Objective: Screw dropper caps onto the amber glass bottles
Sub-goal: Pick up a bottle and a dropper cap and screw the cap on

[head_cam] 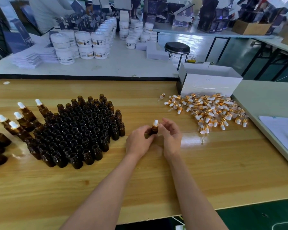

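My left hand grips a small amber bottle upright at the middle of the wooden table. A dropper cap with a white bulb and gold collar sits on the bottle's neck. My right hand hovers just right of the cap, fingers relaxed and spread, holding nothing. A dense cluster of open amber bottles stands to the left. Several capped bottles stand at the far left. A heap of loose dropper caps lies to the right.
A white cardboard box stands behind the cap heap. A grey table with papers adjoins on the right. Beyond the table's far edge another table carries white jars; a black stool stands nearby.
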